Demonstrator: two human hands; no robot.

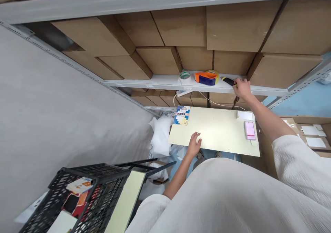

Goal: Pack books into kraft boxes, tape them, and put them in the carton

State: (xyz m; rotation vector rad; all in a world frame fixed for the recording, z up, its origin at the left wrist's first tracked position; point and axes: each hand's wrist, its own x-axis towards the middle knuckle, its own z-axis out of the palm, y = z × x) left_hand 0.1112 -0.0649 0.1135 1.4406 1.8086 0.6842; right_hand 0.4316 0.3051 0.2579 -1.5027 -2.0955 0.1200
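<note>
Largest first: a grey metal shelving rack (165,0) spans the scene, loaded with plain brown cardboard boxes (157,60). Below and nearer stands a pale cream rectangular worktop (214,128). A black plastic mesh crate (110,191) is at the near left.

The right hand (242,88) reaches to the rack's middle shelf, its fingers closed on the near end of a black-and-yellow cutter (228,81). Whether the cutter bears on the shelf or is slightly raised cannot be told. The left hand (193,145) is open, fingers loosely bent, at the worktop's near edge; it has hold of nothing visible.

A blue, white and yellow paper booklet (182,115) lies at the worktop's far left corner, apart from both hands. A small white box (245,115) is at the far right, with a lit phone (250,130) just nearer. Left of the cutter on the shelf are an orange-and-blue tape dispenser (206,78) and a green-cored tape roll (184,75).

The step in hand is judged to be handling the cutter at the shelf. Any move of it calls for a secure finger grip, the blade end directed away from the left hand, and clearance from the dispenser.
</note>
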